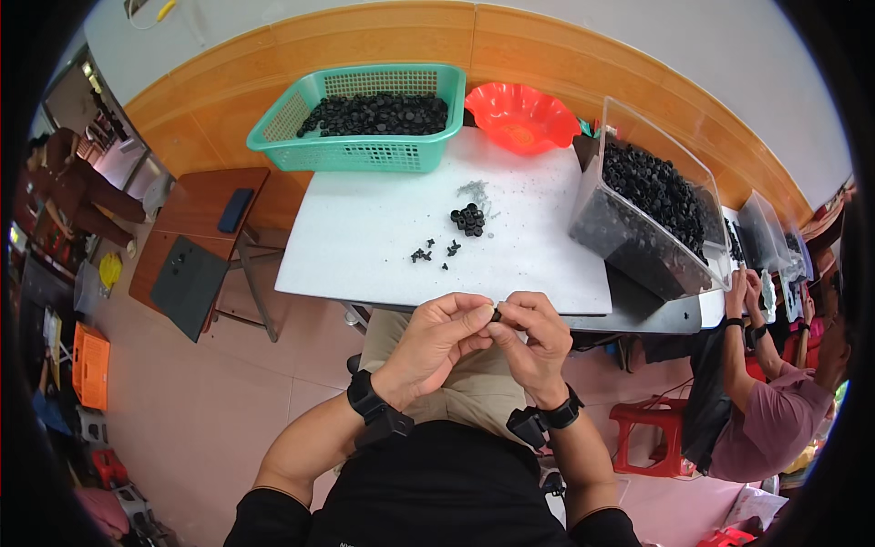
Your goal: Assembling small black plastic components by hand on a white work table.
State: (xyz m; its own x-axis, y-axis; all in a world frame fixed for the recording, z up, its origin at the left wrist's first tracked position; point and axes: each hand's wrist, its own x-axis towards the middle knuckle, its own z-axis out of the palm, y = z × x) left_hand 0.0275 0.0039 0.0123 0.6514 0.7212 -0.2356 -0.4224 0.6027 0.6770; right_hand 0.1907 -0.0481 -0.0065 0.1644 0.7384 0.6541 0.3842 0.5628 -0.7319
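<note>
Just past the table's front edge, my left hand (435,343) and my right hand (534,345) meet, thumbs and forefingers pinched together. Between their fingertips is a small black part (496,315), mostly covered by the fingers. Whether it is one piece or two I cannot tell. Beyond my hands, on a white board (365,228), lies a cluster of round black caps (468,220). Several small black branched pieces (422,255) are scattered nearer to me, and a little heap of thin clear or grey bits (476,192) lies behind the caps.
A green basket (365,157) of black parts stands at the back left, beside a red scalloped bowl (521,118). At right, a tilted clear bin (629,232) is full of black parts. A wooden folding table (196,205) stands left. Another person (775,410) works at right, near a red stool (652,438).
</note>
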